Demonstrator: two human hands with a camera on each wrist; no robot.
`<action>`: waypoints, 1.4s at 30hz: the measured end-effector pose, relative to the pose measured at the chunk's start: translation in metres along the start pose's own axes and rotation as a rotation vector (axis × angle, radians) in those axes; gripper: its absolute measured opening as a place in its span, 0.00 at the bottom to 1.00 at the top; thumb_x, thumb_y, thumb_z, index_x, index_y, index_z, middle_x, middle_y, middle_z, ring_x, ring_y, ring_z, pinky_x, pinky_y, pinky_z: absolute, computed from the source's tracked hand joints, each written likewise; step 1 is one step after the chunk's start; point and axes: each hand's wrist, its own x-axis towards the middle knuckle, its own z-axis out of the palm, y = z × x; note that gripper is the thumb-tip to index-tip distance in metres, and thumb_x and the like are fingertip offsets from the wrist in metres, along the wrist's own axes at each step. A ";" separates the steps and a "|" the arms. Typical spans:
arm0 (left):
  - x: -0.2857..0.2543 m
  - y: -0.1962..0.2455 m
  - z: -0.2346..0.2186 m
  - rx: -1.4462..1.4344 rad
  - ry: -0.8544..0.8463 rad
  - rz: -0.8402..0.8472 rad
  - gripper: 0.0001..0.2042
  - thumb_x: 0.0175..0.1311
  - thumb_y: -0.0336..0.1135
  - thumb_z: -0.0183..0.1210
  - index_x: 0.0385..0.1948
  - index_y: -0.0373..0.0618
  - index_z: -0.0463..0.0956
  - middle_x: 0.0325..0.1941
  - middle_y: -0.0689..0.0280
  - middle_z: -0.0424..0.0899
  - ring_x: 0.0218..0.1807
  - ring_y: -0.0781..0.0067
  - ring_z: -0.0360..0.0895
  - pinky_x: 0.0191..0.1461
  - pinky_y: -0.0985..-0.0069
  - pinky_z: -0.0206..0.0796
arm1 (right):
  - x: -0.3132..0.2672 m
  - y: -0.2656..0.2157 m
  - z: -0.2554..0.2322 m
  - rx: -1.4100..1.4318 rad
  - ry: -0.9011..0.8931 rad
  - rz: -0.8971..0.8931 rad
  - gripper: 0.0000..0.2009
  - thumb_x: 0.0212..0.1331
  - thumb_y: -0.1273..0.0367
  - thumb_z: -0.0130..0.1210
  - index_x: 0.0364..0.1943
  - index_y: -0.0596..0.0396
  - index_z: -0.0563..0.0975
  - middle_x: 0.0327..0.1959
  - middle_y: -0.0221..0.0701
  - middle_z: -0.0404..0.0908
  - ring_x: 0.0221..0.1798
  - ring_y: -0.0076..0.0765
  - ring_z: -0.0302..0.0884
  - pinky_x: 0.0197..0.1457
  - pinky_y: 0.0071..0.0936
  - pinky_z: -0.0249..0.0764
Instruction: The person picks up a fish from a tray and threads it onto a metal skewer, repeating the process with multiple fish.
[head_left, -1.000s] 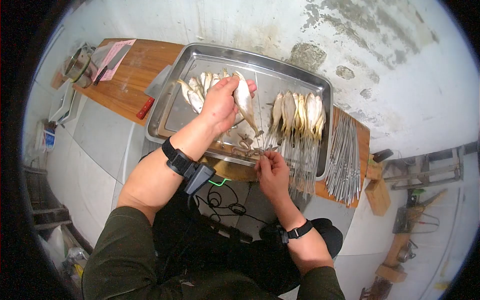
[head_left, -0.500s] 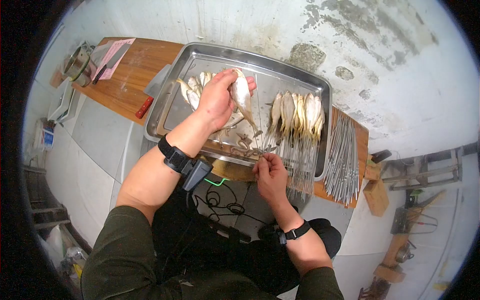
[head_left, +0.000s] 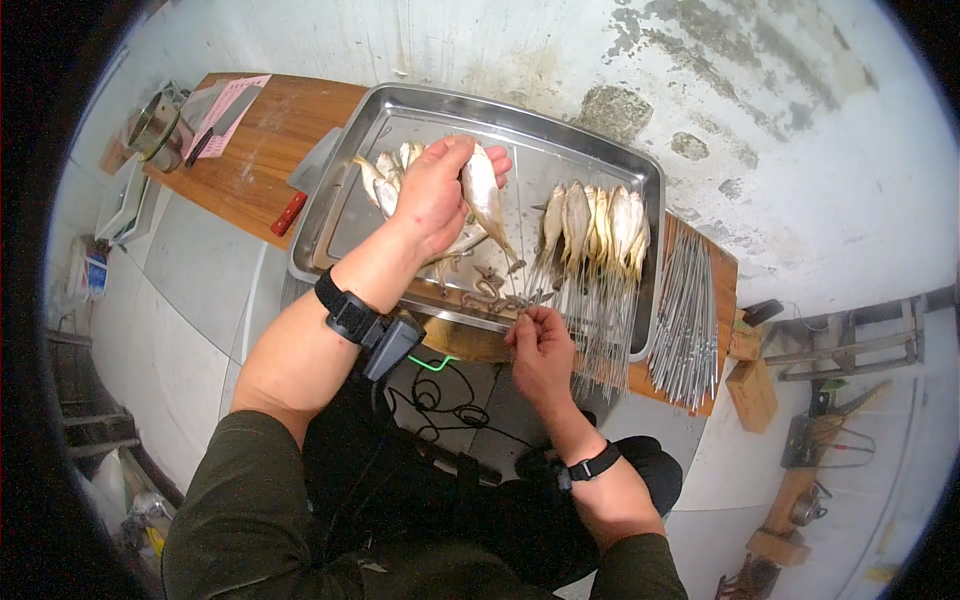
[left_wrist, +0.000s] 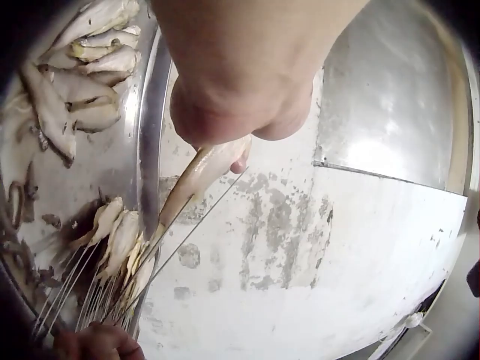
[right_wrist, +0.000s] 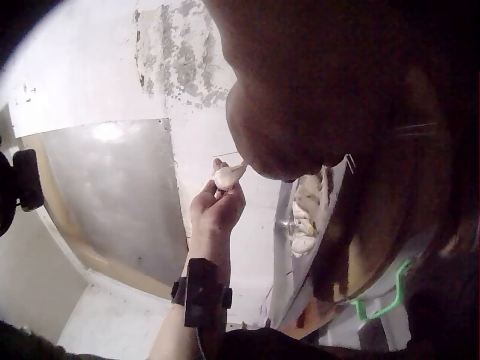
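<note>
A silvery fish (head_left: 484, 195) is held head up over the metal tray (head_left: 480, 100) by the left hand (head_left: 432, 205), thumb on one side, fingers behind. The right hand (head_left: 543, 350), at the tray's front edge, pinches the lower end of a thin metal skewer (head_left: 516, 205), which stands just right of the fish. In the left wrist view the skewer (left_wrist: 199, 223) runs alongside the fish (left_wrist: 196, 180); whether they touch cannot be told. Several fish on skewers (head_left: 590, 225) lie side by side at the tray's right. The right wrist view shows the fish (right_wrist: 227, 177) in the left fingers.
Loose fish (head_left: 385, 185) lie in the tray's left part, with scraps (head_left: 487, 285) near its front edge. Bare skewers (head_left: 685, 320) are heaped right of the tray. A red-handled knife (head_left: 289, 214) and a black-handled knife (head_left: 215, 130) lie to the left. A wall stands behind.
The left hand has moved slightly left and up with the fish. The right hand has shifted slightly left and down, still pinching the skewer.
</note>
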 end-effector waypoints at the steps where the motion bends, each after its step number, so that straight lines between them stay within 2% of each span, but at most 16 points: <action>1: 0.000 -0.002 0.000 -0.001 -0.006 0.008 0.10 0.71 0.36 0.45 0.44 0.39 0.64 0.48 0.52 0.78 0.48 0.62 0.79 0.53 0.66 0.73 | -0.001 -0.002 0.001 0.012 0.021 0.026 0.07 0.64 0.70 0.50 0.40 0.61 0.71 0.23 0.28 0.76 0.26 0.20 0.71 0.31 0.20 0.69; 5: -0.003 -0.002 0.003 -0.009 0.000 0.022 0.10 0.71 0.36 0.45 0.45 0.40 0.64 0.48 0.53 0.78 0.48 0.63 0.79 0.53 0.67 0.73 | -0.003 -0.008 0.004 0.059 0.004 0.054 0.08 0.64 0.70 0.50 0.41 0.61 0.71 0.24 0.28 0.76 0.27 0.20 0.72 0.32 0.20 0.69; 8: -0.003 -0.006 0.003 -0.020 0.003 -0.004 0.10 0.72 0.37 0.45 0.45 0.40 0.64 0.48 0.53 0.78 0.49 0.64 0.79 0.53 0.67 0.73 | -0.003 -0.006 0.005 0.001 0.013 0.002 0.08 0.65 0.70 0.49 0.41 0.61 0.71 0.24 0.29 0.77 0.28 0.21 0.72 0.32 0.20 0.70; 10: -0.003 -0.006 0.004 -0.012 0.002 -0.009 0.10 0.72 0.37 0.44 0.45 0.40 0.64 0.48 0.54 0.78 0.49 0.64 0.78 0.53 0.67 0.73 | -0.002 -0.009 0.006 0.008 0.016 0.004 0.05 0.66 0.70 0.47 0.38 0.58 0.69 0.23 0.25 0.73 0.25 0.15 0.66 0.27 0.14 0.64; 20: -0.003 -0.005 0.003 -0.002 0.004 -0.010 0.10 0.72 0.37 0.44 0.45 0.40 0.64 0.49 0.54 0.78 0.49 0.64 0.79 0.53 0.67 0.72 | 0.002 -0.006 0.010 0.064 -0.002 0.007 0.06 0.67 0.70 0.47 0.38 0.58 0.69 0.23 0.25 0.73 0.24 0.16 0.65 0.26 0.15 0.63; 29: -0.002 -0.005 0.002 -0.015 0.018 -0.017 0.11 0.72 0.37 0.44 0.45 0.39 0.64 0.48 0.54 0.78 0.48 0.64 0.79 0.53 0.67 0.72 | 0.002 -0.027 0.009 0.192 -0.060 0.163 0.06 0.66 0.69 0.48 0.38 0.57 0.70 0.23 0.26 0.73 0.23 0.17 0.65 0.24 0.15 0.62; 32: -0.002 -0.005 0.003 -0.004 0.019 -0.017 0.11 0.72 0.37 0.43 0.45 0.39 0.64 0.48 0.54 0.78 0.48 0.64 0.79 0.53 0.67 0.72 | 0.004 -0.031 0.004 0.344 -0.108 0.256 0.05 0.66 0.69 0.48 0.38 0.56 0.70 0.23 0.26 0.73 0.22 0.17 0.65 0.24 0.14 0.61; 34: 0.000 -0.005 0.001 -0.006 0.025 -0.016 0.11 0.72 0.37 0.43 0.45 0.39 0.64 0.47 0.54 0.78 0.47 0.65 0.79 0.53 0.67 0.72 | 0.007 -0.028 -0.002 0.362 -0.152 0.313 0.07 0.66 0.71 0.47 0.42 0.59 0.70 0.24 0.27 0.74 0.23 0.19 0.67 0.24 0.18 0.64; 35: 0.001 -0.005 0.000 -0.008 0.031 -0.016 0.11 0.72 0.37 0.43 0.45 0.38 0.64 0.47 0.54 0.78 0.47 0.65 0.79 0.52 0.67 0.73 | 0.008 -0.026 -0.002 0.361 -0.151 0.313 0.07 0.66 0.71 0.47 0.42 0.59 0.70 0.24 0.27 0.74 0.23 0.19 0.67 0.24 0.18 0.64; 37: 0.002 -0.008 -0.002 -0.011 0.041 -0.006 0.11 0.72 0.37 0.44 0.45 0.38 0.64 0.46 0.54 0.78 0.47 0.65 0.78 0.52 0.67 0.73 | 0.010 -0.021 -0.001 0.265 -0.133 0.180 0.07 0.65 0.71 0.48 0.42 0.59 0.70 0.24 0.27 0.74 0.23 0.19 0.67 0.24 0.18 0.64; 42: 0.002 -0.010 -0.001 -0.031 0.047 -0.011 0.11 0.72 0.37 0.44 0.45 0.38 0.64 0.46 0.54 0.78 0.47 0.64 0.78 0.52 0.67 0.72 | 0.007 -0.019 -0.002 0.192 -0.115 0.121 0.05 0.67 0.69 0.48 0.37 0.56 0.70 0.22 0.25 0.73 0.22 0.16 0.65 0.23 0.14 0.61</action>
